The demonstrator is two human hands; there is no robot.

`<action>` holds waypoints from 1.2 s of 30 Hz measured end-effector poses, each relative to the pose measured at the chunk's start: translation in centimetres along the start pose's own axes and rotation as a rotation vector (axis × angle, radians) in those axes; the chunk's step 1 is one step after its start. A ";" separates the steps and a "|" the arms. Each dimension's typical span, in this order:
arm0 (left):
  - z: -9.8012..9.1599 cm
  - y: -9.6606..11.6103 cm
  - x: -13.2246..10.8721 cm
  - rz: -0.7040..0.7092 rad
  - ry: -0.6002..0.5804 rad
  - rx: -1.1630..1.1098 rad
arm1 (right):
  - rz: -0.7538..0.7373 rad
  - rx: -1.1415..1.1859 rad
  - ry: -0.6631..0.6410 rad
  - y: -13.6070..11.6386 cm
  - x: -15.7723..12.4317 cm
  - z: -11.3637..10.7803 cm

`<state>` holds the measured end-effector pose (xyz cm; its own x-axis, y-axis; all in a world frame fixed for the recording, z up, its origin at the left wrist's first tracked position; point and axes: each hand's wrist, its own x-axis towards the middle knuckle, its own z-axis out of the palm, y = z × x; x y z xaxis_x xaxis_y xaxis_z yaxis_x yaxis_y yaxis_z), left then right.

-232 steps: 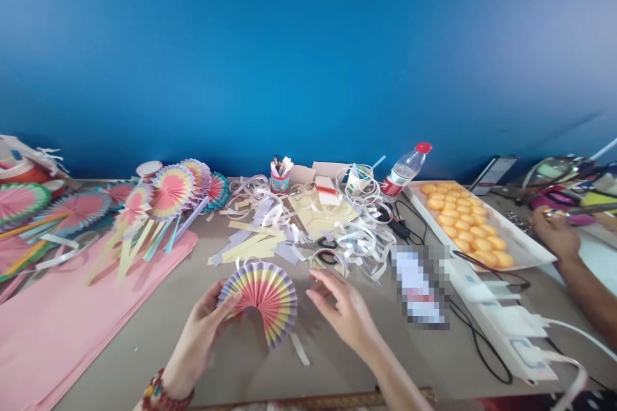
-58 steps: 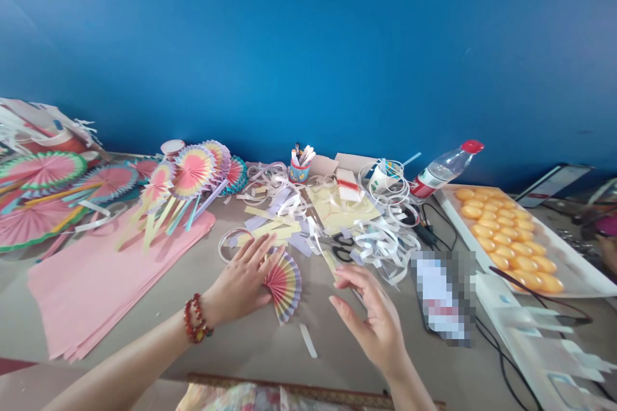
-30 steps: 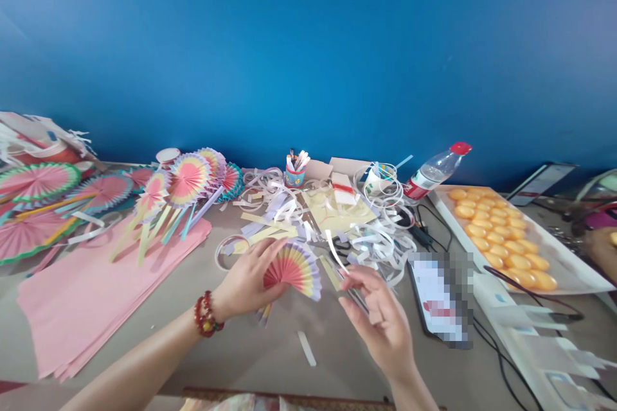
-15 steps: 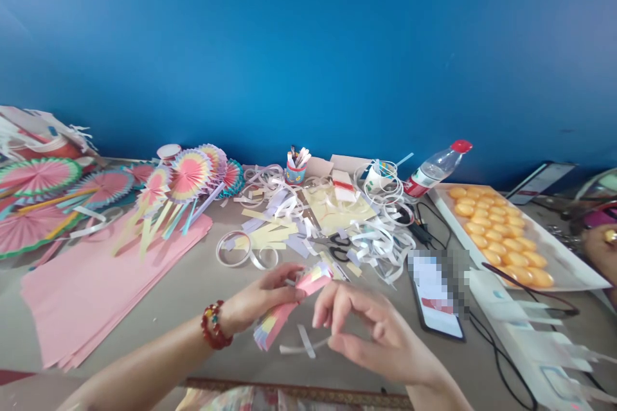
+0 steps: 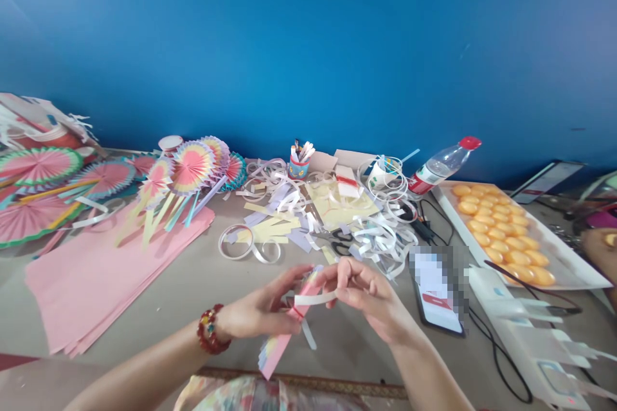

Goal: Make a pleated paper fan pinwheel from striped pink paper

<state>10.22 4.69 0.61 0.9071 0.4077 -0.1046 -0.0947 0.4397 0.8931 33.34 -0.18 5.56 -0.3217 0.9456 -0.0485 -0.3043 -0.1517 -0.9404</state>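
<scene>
A folded pleated paper strip [image 5: 278, 354], pink with yellow and lilac edges, is pinched in my left hand [image 5: 263, 311], with a red band round its middle. My right hand [image 5: 369, 292] pinches one end of a short white strip [image 5: 313, 299]; the strip's other end lies across the pleated paper. Another white strip [image 5: 309, 336] lies on the table just below the folded paper. A roll of white tape [image 5: 236, 242] with a curled loose end sits beyond my hands. Black-handled scissors [image 5: 341, 243] rest among paper scraps.
Pink sheets [image 5: 110, 276] and finished paper fans [image 5: 193, 167] are at the left. A pen cup [image 5: 298, 168], white curls [image 5: 383, 237] and a bottle [image 5: 441, 167] stand farther back. Right: a phone [image 5: 439, 295], power strip [image 5: 511, 327], tray of orange ovals [image 5: 578, 270] and another person's hand [image 5: 600, 247].
My right hand has picked up a white strip from the table and brought it up to the folded paper. The pleated paper is turned more upright, and its red band now shows.
</scene>
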 end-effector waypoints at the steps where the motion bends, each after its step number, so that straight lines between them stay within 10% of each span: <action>1: 0.0 0.0 -0.1 -0.001 0.005 0.010 | 0.008 0.016 -0.010 0.0 0.1 -0.1; 36: 0.2 2.5 -0.5 -0.050 0.060 0.426 | 0.334 -0.152 0.053 -0.4 1.1 -1.6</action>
<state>9.56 5.43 2.95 0.8796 0.4456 -0.1666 0.1381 0.0960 0.9858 34.59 1.35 5.33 -0.3326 0.8655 -0.3747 -0.0520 -0.4135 -0.9090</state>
